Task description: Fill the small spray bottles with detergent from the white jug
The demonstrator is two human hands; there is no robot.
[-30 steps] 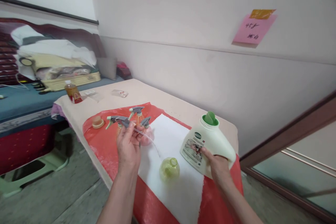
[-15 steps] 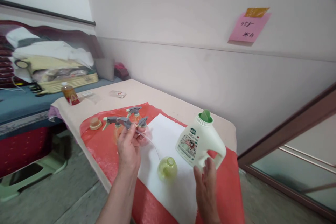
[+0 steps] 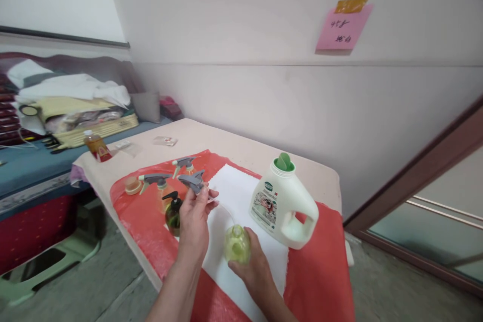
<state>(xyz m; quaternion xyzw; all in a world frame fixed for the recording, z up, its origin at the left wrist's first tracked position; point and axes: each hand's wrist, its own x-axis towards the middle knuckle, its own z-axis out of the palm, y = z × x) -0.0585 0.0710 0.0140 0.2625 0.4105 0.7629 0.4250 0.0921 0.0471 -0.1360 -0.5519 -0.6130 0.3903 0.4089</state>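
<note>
A person's L hand (image 3: 196,216) grips 1 gray spray head (image 3: 189,181) while the R hand (image 3: 252,261), held apart, clasps 1 yellow-green btl (image 3: 237,246) nr a pale-green jug (image 3: 283,206).

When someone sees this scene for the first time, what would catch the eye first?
Probably the large pale-green jug at the right edge of the white sheet. Then, near the center, the right hand holding a yellow-green bottle and the left hand holding a gray spray head. The pink note taped high on the wall might also stand out.
</note>
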